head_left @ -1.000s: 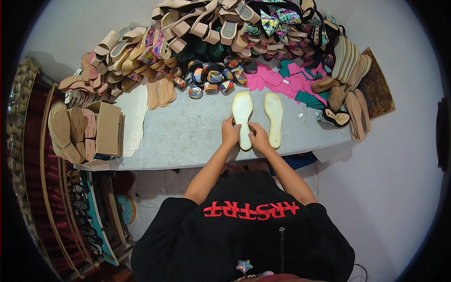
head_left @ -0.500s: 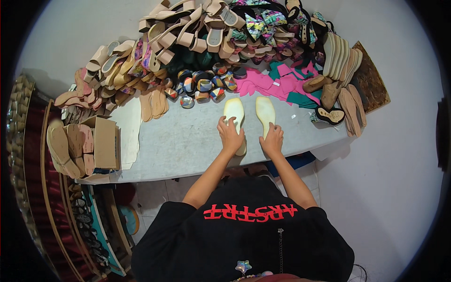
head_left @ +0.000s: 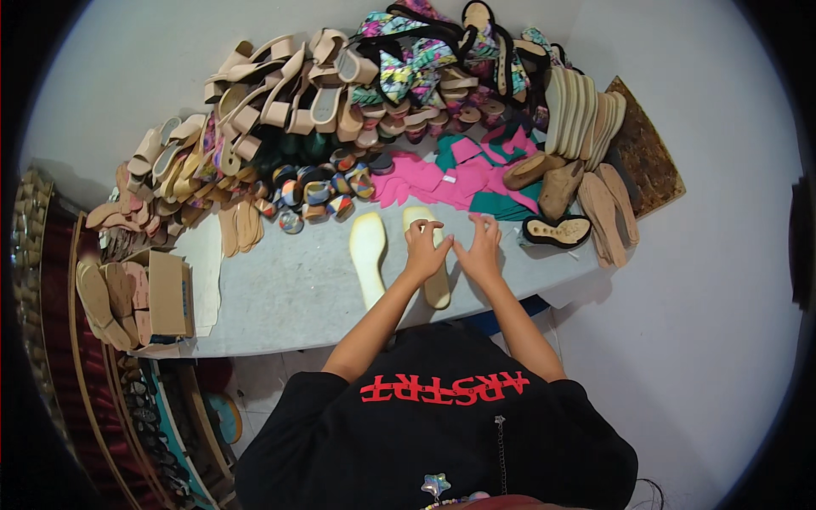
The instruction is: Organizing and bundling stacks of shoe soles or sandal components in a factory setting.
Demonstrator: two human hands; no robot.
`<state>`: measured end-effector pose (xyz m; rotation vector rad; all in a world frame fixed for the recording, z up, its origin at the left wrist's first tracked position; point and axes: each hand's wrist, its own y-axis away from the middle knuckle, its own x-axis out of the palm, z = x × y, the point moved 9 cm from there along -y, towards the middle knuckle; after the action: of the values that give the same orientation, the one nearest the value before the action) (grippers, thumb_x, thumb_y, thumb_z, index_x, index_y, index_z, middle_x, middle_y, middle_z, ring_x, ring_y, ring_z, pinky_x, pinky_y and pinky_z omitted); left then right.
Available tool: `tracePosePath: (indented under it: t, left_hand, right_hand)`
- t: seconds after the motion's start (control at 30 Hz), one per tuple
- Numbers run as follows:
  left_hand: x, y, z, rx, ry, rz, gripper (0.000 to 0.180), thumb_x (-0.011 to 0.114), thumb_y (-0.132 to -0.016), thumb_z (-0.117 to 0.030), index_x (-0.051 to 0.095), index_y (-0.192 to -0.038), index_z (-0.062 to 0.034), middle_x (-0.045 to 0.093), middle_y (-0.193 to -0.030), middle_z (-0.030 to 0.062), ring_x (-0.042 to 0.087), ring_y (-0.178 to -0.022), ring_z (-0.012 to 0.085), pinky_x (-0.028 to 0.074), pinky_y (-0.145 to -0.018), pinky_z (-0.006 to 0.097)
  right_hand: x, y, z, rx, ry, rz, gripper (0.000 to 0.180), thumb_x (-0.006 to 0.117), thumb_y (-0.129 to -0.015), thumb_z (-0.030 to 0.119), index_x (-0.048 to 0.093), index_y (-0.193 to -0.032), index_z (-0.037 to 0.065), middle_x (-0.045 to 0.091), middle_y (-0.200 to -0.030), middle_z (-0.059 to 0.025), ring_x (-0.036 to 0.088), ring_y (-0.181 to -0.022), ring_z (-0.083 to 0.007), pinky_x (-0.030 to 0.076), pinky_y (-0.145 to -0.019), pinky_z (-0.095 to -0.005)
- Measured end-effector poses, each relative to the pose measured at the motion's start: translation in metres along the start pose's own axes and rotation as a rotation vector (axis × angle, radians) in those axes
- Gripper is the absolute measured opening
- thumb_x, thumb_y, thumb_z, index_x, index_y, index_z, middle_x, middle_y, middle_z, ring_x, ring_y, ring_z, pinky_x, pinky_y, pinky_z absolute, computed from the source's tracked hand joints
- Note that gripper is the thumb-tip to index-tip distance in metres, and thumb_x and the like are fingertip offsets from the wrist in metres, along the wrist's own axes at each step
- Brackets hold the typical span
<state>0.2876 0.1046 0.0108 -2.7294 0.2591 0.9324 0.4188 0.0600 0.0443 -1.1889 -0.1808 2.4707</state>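
Two cream shoe soles lie side by side on the grey-covered table: a left sole (head_left: 368, 255) with nothing on it, and a right sole (head_left: 438, 291) partly under my left hand (head_left: 424, 255). The fingers of that hand are bent and spread over the sole's broad far part, with the thumb out to the right. Just right of the same sole, my right hand (head_left: 481, 253) has its fingers apart and its thumb close to the left thumb. I see nothing held in it.
Pink cut pieces (head_left: 412, 178) and green ones lie beyond the soles. Patterned sandals (head_left: 316, 192) sit left of them, with heaped beige heeled shoes (head_left: 325, 104) behind. Wooden shoe lasts (head_left: 561, 189) and a black-edged insole (head_left: 557, 231) are at right, a cardboard box (head_left: 170, 293) at left.
The view has shifted, so the table appears farther left and lower. My left hand has gone from the left sole to the right one; my right hand has come off the right sole's edge.
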Motion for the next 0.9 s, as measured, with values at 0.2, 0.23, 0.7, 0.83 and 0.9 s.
tracePosePath:
  t: [0.2, 0.23, 0.7, 0.83, 0.9]
  left_hand:
    - [0.067, -0.067, -0.047, 0.078, 0.31, 0.21, 0.033, 0.06, -0.077, -0.024, 0.055, -0.1, -0.0018, 0.058, -0.094, 0.0139, 0.053, -0.086, 0.0246, 0.041, -0.078, 0.035]
    - [0.079, -0.08, -0.058, 0.128, 0.284, 0.227, 0.032, 0.061, -0.077, -0.021, 0.054, -0.1, -0.0001, 0.059, -0.093, 0.0125, 0.055, -0.083, 0.0198, 0.044, -0.073, 0.031]
    - [0.24, -0.246, -0.144, 0.072, 0.486, 0.335, 0.076, 0.067, -0.072, -0.032, 0.026, -0.126, 0.0011, 0.033, -0.124, 0.0216, 0.032, -0.119, 0.0315, 0.027, -0.099, 0.037]
    - [0.279, -0.279, -0.129, 0.148, 0.336, 0.276, 0.076, 0.064, -0.075, -0.032, 0.024, -0.126, 0.0067, 0.033, -0.124, 0.0246, 0.031, -0.119, 0.0337, 0.026, -0.1, 0.037]
    - [0.283, -0.283, -0.144, 0.206, 0.314, 0.248, 0.075, 0.066, -0.071, -0.03, 0.027, -0.121, 0.0104, 0.041, -0.116, 0.0278, 0.04, -0.111, 0.0345, 0.031, -0.095, 0.037]
  right_hand:
    - [-0.073, -0.061, -0.062, -0.001, -0.024, -0.182, 0.047, 0.064, -0.067, 0.017, 0.047, -0.11, 0.005, 0.038, -0.11, -0.0193, 0.037, -0.101, -0.0367, 0.032, -0.088, -0.0437]
    - [-0.079, -0.069, -0.074, 0.02, -0.034, -0.182, 0.046, 0.064, -0.067, 0.016, 0.048, -0.108, 0.005, 0.039, -0.11, -0.0193, 0.037, -0.102, -0.0363, 0.031, -0.089, -0.0433]
    - [-0.128, -0.135, -0.174, 0.104, -0.01, -0.2, 0.041, 0.064, -0.069, 0.015, 0.05, -0.107, 0.007, 0.043, -0.108, -0.0162, 0.038, -0.103, -0.0349, 0.031, -0.091, -0.0421]
    - [-0.125, -0.142, -0.187, 0.094, -0.058, -0.226, 0.039, 0.063, -0.069, 0.012, 0.051, -0.106, 0.008, 0.044, -0.107, -0.0155, 0.038, -0.102, -0.0339, 0.031, -0.09, -0.0418]
    - [-0.126, -0.142, -0.197, 0.111, -0.056, -0.247, 0.038, 0.063, -0.068, 0.01, 0.052, -0.105, 0.007, 0.045, -0.107, -0.0149, 0.039, -0.102, -0.033, 0.031, -0.09, -0.0409]
